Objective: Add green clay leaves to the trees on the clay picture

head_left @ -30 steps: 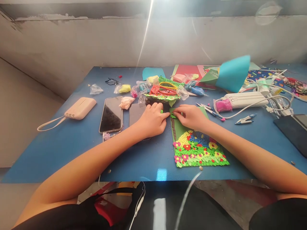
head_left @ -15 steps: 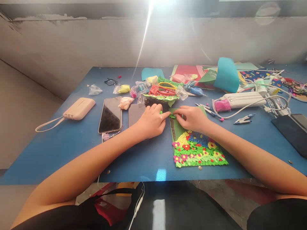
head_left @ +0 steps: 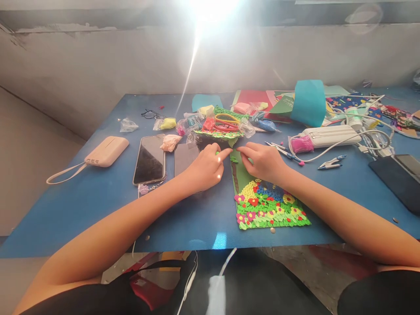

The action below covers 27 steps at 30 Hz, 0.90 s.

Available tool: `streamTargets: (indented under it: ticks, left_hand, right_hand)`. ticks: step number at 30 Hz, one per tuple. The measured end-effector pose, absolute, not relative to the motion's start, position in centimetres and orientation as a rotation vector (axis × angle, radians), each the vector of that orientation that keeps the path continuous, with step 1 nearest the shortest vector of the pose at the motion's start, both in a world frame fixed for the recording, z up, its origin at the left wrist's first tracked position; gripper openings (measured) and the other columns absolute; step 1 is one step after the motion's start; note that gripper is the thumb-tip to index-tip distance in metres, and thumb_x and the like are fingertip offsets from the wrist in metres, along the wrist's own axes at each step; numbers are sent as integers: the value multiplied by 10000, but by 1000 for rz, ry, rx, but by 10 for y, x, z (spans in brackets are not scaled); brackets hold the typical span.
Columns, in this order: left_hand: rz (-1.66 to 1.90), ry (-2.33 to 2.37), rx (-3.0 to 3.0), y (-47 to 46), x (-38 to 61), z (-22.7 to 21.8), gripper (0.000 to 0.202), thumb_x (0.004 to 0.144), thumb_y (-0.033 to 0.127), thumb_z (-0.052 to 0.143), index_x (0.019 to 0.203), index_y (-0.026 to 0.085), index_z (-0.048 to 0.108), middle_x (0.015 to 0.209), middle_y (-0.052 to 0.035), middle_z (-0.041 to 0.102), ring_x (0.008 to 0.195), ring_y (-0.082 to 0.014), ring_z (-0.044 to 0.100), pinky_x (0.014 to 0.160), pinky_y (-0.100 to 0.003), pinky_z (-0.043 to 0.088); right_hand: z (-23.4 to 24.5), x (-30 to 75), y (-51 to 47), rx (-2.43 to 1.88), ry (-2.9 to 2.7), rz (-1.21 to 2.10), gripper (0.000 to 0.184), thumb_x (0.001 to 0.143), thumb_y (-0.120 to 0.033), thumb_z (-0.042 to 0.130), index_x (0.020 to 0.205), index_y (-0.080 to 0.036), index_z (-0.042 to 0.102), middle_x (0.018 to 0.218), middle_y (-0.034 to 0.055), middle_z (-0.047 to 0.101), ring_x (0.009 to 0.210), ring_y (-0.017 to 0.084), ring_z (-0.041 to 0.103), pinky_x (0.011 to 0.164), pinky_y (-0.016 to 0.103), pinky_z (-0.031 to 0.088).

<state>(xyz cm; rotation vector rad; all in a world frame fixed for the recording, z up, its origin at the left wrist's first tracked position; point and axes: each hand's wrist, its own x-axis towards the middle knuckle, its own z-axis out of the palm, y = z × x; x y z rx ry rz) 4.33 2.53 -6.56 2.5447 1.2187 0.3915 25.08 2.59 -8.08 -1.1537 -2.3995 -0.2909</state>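
A green card (head_left: 243, 168) lies on the table, its lower half covered in small clay flowers and leaves (head_left: 272, 210). A brown clay strip (head_left: 235, 177) runs up its left side, with a few green clay leaves (head_left: 233, 160) at the top. My left hand (head_left: 208, 166) is curled just left of the card's upper edge, with a bit of green clay (head_left: 217, 153) showing between its fingers and the index finger pointing right. Over the upper part of the card is my right hand (head_left: 264, 162), thumb and fingers drawn together; anything between them is too small to tell.
Behind my hands stands a decorated holder (head_left: 219, 131) with scissors and clay packets around it. Two phones, one being a dark phone (head_left: 150, 159), and a pink power bank (head_left: 106, 151) lie left. Pens (head_left: 331, 162), a white power strip (head_left: 331, 136) and cables are at the right.
My hands have lifted slightly from the green leaves at the card's top, and their fingertips now meet nearly tip to tip above it. The view has shifted a little.
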Motion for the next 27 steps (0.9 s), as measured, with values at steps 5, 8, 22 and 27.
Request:
streamTargets:
  ticks: [5, 8, 22, 27]
  left_hand:
    - [547, 1103, 2233, 26, 44, -63, 456, 951, 178, 289, 1394, 95, 356, 1078, -123, 593, 942, -179, 587, 864, -329, 513]
    - [537, 989, 2102, 18, 47, -58, 430, 972, 237, 293, 1383, 146, 377, 1127, -116, 609, 828, -151, 615, 776, -297, 546]
    - [500, 859, 1964, 8, 45, -36, 191, 942, 287, 369, 941, 183, 529, 728, 21, 454, 651, -125, 410, 628, -267, 401]
    - [564, 1027, 2029, 16, 39, -41, 195, 920, 357, 392, 841, 195, 467, 727, 24, 446, 637, -127, 416, 590, -263, 385]
  right_hand:
    - [-72, 247, 18, -1010, -2369, -336, 300, 981, -276, 398, 1055, -187, 674, 810, 46, 677, 676, 122, 576, 577, 239, 398]
    - [-68, 243, 9, -795, -2325, -387, 224, 972, -264, 465, 976, -189, 675, 811, 31, 682, 686, 105, 588, 617, 215, 452]
    - [-56, 250, -2, -828, -2361, -489, 369, 995, -229, 279, 822, -187, 602, 657, 26, 610, 581, 117, 532, 549, 248, 390]
    - [-58, 272, 12, -1034, -2314, -412, 448, 1012, -393, 297, 714, -193, 565, 557, 19, 576, 492, 113, 501, 488, 254, 339]
